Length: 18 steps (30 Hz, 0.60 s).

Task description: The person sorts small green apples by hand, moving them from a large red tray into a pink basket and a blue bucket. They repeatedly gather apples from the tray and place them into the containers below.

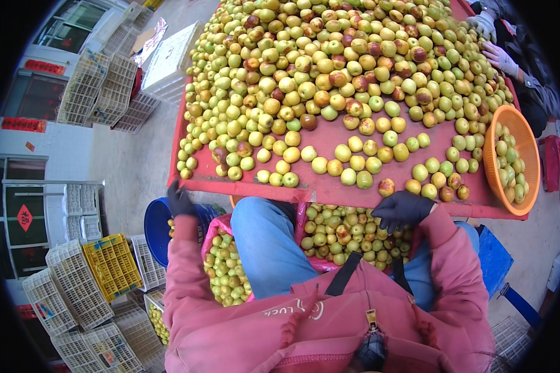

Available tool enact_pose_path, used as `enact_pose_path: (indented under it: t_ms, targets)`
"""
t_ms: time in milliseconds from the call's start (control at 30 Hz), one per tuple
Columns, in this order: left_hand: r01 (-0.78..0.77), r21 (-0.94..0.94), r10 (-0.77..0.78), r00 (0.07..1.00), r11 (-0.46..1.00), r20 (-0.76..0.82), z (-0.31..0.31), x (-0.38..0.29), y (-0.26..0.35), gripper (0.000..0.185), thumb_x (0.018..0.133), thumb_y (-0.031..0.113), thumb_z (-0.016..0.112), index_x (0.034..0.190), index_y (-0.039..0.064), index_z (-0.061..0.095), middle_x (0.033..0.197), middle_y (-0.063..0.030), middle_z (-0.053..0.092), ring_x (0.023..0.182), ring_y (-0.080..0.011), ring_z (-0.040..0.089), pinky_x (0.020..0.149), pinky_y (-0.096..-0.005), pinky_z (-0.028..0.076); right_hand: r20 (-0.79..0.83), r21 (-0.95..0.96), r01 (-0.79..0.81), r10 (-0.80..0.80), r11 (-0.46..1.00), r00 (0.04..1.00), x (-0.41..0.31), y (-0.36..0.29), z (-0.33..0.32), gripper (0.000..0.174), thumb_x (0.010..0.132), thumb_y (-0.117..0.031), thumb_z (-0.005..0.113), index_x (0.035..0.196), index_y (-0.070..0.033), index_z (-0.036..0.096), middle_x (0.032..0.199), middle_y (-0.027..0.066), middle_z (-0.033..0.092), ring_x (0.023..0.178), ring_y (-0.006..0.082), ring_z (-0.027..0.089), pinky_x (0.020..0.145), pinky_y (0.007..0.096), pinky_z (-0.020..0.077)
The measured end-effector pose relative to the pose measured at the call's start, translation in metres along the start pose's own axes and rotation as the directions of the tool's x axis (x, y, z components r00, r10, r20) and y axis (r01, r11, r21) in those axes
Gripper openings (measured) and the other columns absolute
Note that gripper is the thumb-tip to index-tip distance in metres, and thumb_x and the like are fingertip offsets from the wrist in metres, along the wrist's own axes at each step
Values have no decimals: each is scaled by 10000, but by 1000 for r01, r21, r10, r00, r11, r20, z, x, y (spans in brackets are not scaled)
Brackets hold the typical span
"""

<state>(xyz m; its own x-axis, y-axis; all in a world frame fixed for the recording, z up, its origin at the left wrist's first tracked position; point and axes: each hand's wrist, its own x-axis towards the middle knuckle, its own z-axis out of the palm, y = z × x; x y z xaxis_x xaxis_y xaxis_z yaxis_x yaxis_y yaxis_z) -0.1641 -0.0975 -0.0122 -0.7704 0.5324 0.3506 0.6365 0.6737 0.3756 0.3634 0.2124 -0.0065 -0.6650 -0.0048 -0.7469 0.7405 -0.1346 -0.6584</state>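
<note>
A large heap of green, yellow and reddish-brown jujubes (308, 84) covers much of a red-covered sorting table (242, 187). My right hand (403, 209), in a black glove, is at the table's front edge. Its fingers hang apart over a pink-lined container (302, 224) full of jujubes between my knees; I see nothing in them. My left hand (182, 201), also black-gloved and blurred, is by the table's left front corner, over the rim of a blue bucket (155, 233). Its palm is hidden. A second pink-lined container (210, 238) of jujubes stands by my left leg.
An orange basket (492, 163) of jujubes tilts on the table's right corner. Another person's gloved hands (499, 58) are at the heap's far right. White crates (79, 284) and a yellow crate (112, 266) are stacked at left. A blue board (494, 252) is at right.
</note>
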Motion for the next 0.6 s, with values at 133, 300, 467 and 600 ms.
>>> enact_pose_path:
  t_ms: [133, 300, 467, 600]
  targets:
    - [-425, -480, 526, 845, 768, 94, 76, 33, 245, 470, 790, 70, 710, 1236, 98, 563, 1197, -144, 586, 1117, -320, 558, 960, -385, 452, 60, 6, -74, 73, 997, 996, 1, -11, -6, 462, 923, -445, 582, 1134, -38, 638, 905, 74, 703, 720, 153, 682, 610, 282, 553]
    - [-571, 78, 481, 750, 817, 454, 138, 51, 366, 403, 863, 283, 592, 1215, 89, 560, 1180, -173, 577, 1038, -374, 582, 902, -445, 476, 104, 6, 41, -41, 999, 994, 1, -7, -1, 447, 925, -428, 585, 1165, -54, 630, 950, 92, 695, 745, 155, 679, 628, 285, 558]
    - [-406, -242, 473, 760, 881, 446, 170, -1, 355, 449, 874, 409, 585, 1093, 18, 562, 1112, -217, 568, 995, -409, 576, 880, -470, 474, 150, -40, 106, -99, 994, 984, 3, 3, -7, 505, 917, -432, 601, 1235, -41, 584, 976, 119, 684, 774, 177, 687, 648, 296, 564]
    - [-472, -253, 532, 689, 845, 492, 174, -27, 343, 438, 854, 391, 642, 1077, 18, 590, 1036, -205, 599, 935, -373, 579, 845, -453, 470, 142, -148, 185, -164, 972, 976, 3, -3, -8, 494, 935, -406, 587, 1249, -25, 569, 982, 116, 691, 777, 172, 694, 669, 298, 558]
